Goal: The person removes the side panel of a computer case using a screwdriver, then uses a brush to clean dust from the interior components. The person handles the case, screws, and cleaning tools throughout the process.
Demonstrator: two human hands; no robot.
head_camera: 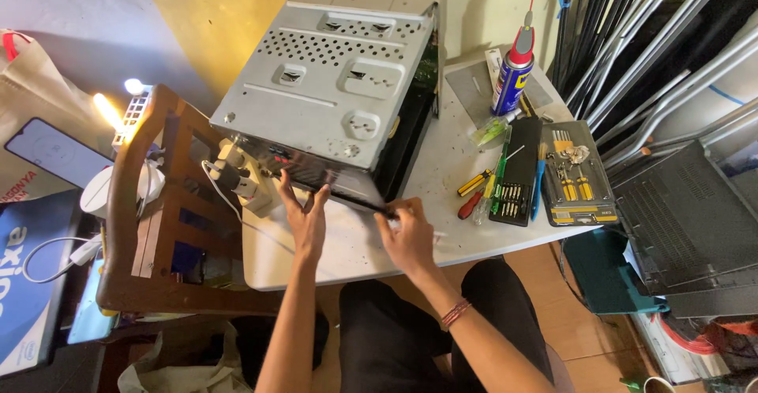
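Observation:
A grey metal appliance casing (332,85) lies tipped over on a white table (442,180), its perforated underside facing up. My left hand (306,218) presses flat against the casing's dark lower front edge, fingers spread. Just to the right, my right hand (408,231) pinches the black strip along that same edge (359,201), near its lower corner. Whether a small tool sits in the right hand's fingers is unclear.
Right of the casing lie a blue-and-yellow spray can (512,73), loose screwdrivers (476,191), a black bit set (517,173) and a grey tool case (580,173). A white power strip (241,180), a wooden chair (154,211) and a phone (55,152) are at the left. Metal rails lean at the right.

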